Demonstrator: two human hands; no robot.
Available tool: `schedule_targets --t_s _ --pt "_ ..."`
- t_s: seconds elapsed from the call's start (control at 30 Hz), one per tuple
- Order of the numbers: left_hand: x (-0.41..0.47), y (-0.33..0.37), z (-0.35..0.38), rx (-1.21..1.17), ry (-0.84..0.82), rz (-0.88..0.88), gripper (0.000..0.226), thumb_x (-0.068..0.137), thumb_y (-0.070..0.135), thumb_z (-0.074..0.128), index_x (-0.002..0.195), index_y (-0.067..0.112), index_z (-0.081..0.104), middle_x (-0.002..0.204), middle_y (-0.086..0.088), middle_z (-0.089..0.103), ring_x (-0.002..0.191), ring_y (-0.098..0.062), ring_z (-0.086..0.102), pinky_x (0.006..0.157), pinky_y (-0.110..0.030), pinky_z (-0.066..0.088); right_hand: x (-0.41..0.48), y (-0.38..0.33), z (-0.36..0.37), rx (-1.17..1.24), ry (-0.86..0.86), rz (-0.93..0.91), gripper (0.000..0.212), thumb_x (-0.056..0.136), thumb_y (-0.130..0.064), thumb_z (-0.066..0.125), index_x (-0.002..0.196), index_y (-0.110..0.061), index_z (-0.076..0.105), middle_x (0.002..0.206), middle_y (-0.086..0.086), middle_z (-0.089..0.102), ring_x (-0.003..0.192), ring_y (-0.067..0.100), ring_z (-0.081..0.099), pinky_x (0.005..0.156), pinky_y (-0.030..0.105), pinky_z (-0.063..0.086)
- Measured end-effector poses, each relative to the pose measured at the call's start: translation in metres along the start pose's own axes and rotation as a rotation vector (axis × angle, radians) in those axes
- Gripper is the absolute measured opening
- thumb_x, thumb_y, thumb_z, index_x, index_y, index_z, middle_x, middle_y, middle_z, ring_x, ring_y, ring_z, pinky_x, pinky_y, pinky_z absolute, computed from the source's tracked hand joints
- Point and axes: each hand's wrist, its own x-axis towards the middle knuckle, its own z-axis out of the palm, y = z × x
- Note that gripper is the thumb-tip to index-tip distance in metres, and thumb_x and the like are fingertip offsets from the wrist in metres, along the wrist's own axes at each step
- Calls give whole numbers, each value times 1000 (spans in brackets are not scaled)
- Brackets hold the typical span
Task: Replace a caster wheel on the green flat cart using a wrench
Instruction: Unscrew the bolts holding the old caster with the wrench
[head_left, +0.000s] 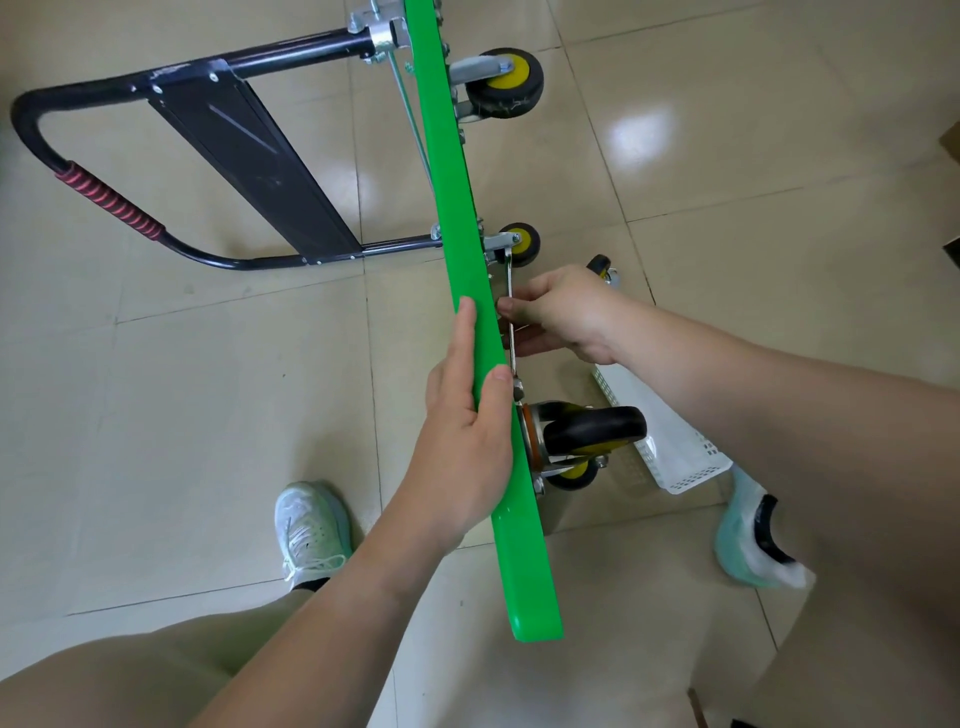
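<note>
The green plastic flat cart (452, 182) stands on edge mid-frame, the left hand (462, 431) gripping its rim. The right hand (563, 317) pinches a steel wrench (509, 283) set at the small yellow-hubbed caster wheel (522, 241). Bolt work looks underway, the swap not yet finished.

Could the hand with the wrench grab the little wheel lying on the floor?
Probably yes. The loose wheel lies just beyond the right hand, with nothing visible between them. But that hand grips the wrench, so it must let go first.
</note>
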Motion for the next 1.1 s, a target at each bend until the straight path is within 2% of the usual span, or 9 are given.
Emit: schedule_targets --t_s 0.23,0.33,0.43,0.63,0.73,0.83,0.9,1.0,1.1 --pt "0 -3 0 -9 12 -6 62 112 32 35 161 52 4 119 37 34 91 41 39 74 9 29 -6 11 5 111 51 74 34 94 -10 67 123 7 62 105 22 72 91 33 75 81 44 63" --pt "1 -6 0 -10 13 -4 61 112 31 35 162 51 4 120 39 33 92 42 38 75 10 27 -17 4 1 83 76 -21 22 94 -9 68 110 5 66 98 20 72 84 31 75 82 46 62" --pt "1 -7 1 -3 19 9 61 112 31 35 162 51 5 122 41 31 95 44 34 76 12 24 -39 1 -2 35 125 -158 4 93 -7 68 92 -10 70 88 10 74 77 21 75 78 38 63" --pt "2 -9 3 -8 70 19 61 112 29 36 162 51 9 126 42 34 104 43 31 82 10 23 -84 16 8 -41 157 -399 27 89 0 70 86 -27 70 81 -6 76 87 10 74 86 31 60" --pt "0 -8 4 -15 89 33 60 112 28 36 162 50 11 146 32 32 116 35 31 97 2 24 -102 24 11 -39 157 -475 31 87 6 69 84 -25 70 83 -9 75 87 7 72 93 29 57" --pt "-1 -8 5 -38 102 52 60 112 30 37 162 49 11 160 26 29 140 11 36 123 -26 28 -115 27 13 -14 222 -537 37 87 5 70 80 -31 71 83 -13 75 91 6 72 95 30 56" --pt "-2 -7 6 -49 98 44 60 110 33 37 162 50 11 164 24 27 146 0 36 125 -38 30 -121 22 13 44 281 -583 35 87 5 70 81 -29 72 87 -12 76 94 8 72 97 33 55" --pt "-4 -5 6 -61 89 46 60 110 34 37 163 49 11 163 29 23 145 7 33 124 -28 26 -123 5 -2 178 353 -563 20 90 2 69 92 -18 72 92 -1 77 94 15 74 90 36 59" --pt "-4 -5 5 -68 75 44 59 113 30 35 163 48 11 159 32 23 138 14 32 112 -15 24 -119 -2 -37 315 439 -431 11 92 -2 69 96 -13 70 89 3 75 87 18 75 83 35 62"
